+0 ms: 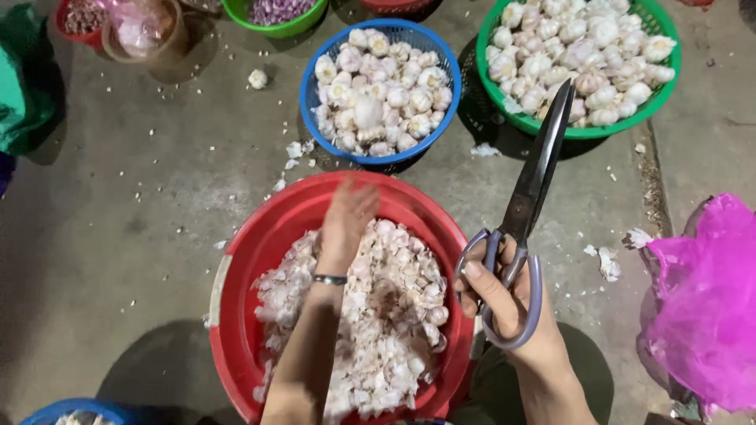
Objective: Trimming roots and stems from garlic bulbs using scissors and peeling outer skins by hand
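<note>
My left hand (344, 224) reaches forward over a red basin (260, 236) heaped with papery garlic skins and bulbs (394, 307); its fingers are blurred, extended toward the basin's far rim, and seem to hold nothing. A bracelet circles that wrist. My right hand (504, 303) grips the grey loops of large scissors (531, 189), blades closed and pointing up toward the far right. Beyond the basin stand a blue basket (309, 98) and a green basket (504, 110), both full of white garlic bulbs.
A pink plastic bag (705, 299) bulges at the right. At the far edge sit a green bowl of purple shallots (276, 16), a red bowl (75, 20) and a clear bag. Garlic scraps litter the concrete floor. A blue rim (79, 409) shows at the bottom left.
</note>
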